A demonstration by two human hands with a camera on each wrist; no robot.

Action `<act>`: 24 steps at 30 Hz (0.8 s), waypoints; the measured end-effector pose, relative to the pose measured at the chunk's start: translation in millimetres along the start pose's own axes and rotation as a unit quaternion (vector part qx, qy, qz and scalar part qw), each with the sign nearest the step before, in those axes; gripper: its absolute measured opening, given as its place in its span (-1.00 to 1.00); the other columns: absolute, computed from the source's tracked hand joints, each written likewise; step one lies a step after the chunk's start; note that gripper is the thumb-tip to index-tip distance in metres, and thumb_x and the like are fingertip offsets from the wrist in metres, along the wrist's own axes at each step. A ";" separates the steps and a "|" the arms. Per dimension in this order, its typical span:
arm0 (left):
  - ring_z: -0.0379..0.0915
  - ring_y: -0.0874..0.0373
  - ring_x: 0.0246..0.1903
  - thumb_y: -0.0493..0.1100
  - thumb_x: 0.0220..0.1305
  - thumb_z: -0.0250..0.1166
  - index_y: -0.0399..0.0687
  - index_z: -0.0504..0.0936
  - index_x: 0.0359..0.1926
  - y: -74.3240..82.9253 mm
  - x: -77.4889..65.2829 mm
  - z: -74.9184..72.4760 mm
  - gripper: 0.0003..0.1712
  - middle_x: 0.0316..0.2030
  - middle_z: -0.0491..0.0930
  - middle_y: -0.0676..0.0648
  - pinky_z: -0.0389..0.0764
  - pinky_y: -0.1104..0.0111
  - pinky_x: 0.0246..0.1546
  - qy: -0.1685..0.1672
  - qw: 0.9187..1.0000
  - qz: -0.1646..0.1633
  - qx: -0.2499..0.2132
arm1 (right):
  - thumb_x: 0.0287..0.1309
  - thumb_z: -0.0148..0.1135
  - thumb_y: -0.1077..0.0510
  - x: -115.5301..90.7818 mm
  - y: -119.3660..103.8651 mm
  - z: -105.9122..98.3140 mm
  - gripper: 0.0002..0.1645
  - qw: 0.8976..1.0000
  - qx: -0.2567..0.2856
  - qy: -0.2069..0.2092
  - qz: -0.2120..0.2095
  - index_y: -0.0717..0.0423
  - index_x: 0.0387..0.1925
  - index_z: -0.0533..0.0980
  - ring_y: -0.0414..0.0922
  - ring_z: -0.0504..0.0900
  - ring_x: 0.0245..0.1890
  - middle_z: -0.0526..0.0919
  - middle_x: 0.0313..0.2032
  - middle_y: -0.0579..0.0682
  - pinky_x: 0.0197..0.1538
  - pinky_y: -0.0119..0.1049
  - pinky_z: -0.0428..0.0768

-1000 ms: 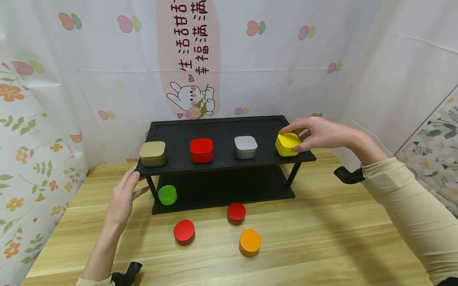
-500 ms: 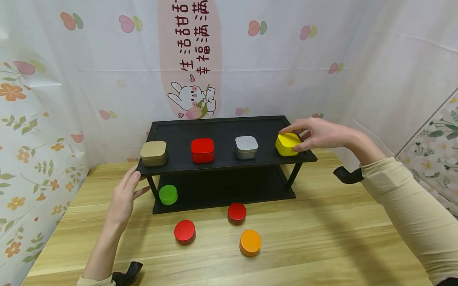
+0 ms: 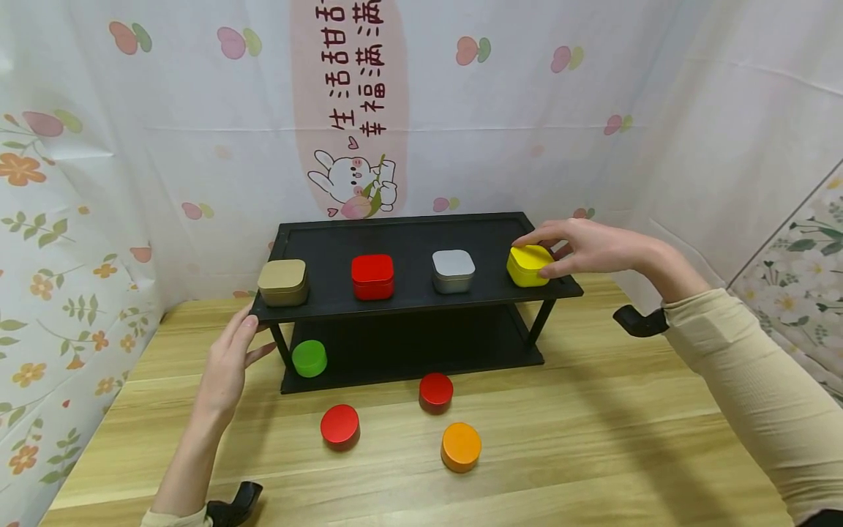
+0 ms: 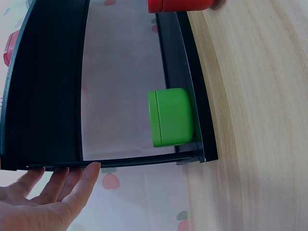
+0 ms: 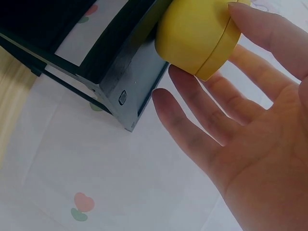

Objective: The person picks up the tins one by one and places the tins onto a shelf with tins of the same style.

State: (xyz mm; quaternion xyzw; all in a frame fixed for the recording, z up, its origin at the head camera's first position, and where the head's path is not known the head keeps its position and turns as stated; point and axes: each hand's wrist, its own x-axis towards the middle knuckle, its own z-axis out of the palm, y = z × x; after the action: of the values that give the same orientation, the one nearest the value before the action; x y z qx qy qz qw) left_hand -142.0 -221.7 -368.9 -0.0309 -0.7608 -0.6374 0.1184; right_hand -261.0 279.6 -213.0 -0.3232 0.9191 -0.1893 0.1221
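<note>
My right hand (image 3: 589, 245) pinches a yellow tin (image 3: 529, 268) with rounded corners between thumb and fingers, at the right end of the black two-tier shelf's top board (image 3: 408, 241). The right wrist view shows the thumb on the lid side of the yellow tin (image 5: 195, 36) and fingertips at its opposite side. My left hand (image 3: 222, 369) touches the shelf's left end with nearly straight fingers (image 4: 84, 185). Along the same top board stand a gold tin (image 3: 283, 284), a red square tin (image 3: 372, 278) and a silver tin (image 3: 453, 272).
A green tin (image 3: 309, 359) stands on the lower board at the left post. On the wooden table (image 3: 560, 439) before the shelf are two round red tins, one left (image 3: 339, 426) and one nearer the shelf (image 3: 435, 392), plus an orange tin (image 3: 460, 446). Patterned curtains hang behind.
</note>
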 end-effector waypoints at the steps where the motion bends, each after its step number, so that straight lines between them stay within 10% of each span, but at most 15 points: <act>1: 0.39 0.41 0.14 0.11 0.67 -0.11 -0.16 0.29 0.53 -0.1 0.0 0.0 -0.36 0.22 0.38 0.30 0.69 0.65 0.00 0.000 1.000 0.000 0.000 | 0.32 0.39 0.13 0.2 0.0 0.0 -0.33 1.000 0.000 -0.001 -0.001 0.04 0.42 0.44 0.09 0.52 0.30 0.53 0.27 0.04 0.33 0.08 0.65; 24: 0.40 0.45 0.15 0.10 0.67 -0.12 -0.15 0.27 0.54 0.0 -0.7 0.5 -0.36 0.26 0.37 0.26 0.69 0.66 0.00 -0.002 1.000 0.008 -0.001 | 0.30 0.42 0.11 -2.5 -4.0 -0.9 -0.25 1.000 0.001 0.015 0.009 0.05 0.46 0.39 0.17 0.47 0.34 0.40 0.44 0.11 0.37 0.23 0.57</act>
State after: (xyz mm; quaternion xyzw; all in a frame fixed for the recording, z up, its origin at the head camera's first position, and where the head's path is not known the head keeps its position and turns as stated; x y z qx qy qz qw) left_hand -141.4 -221.2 -369.1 -0.0388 -0.7599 -0.6373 0.1221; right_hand -257.2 278.6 -210.2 -0.3115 0.9237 -0.1938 0.1101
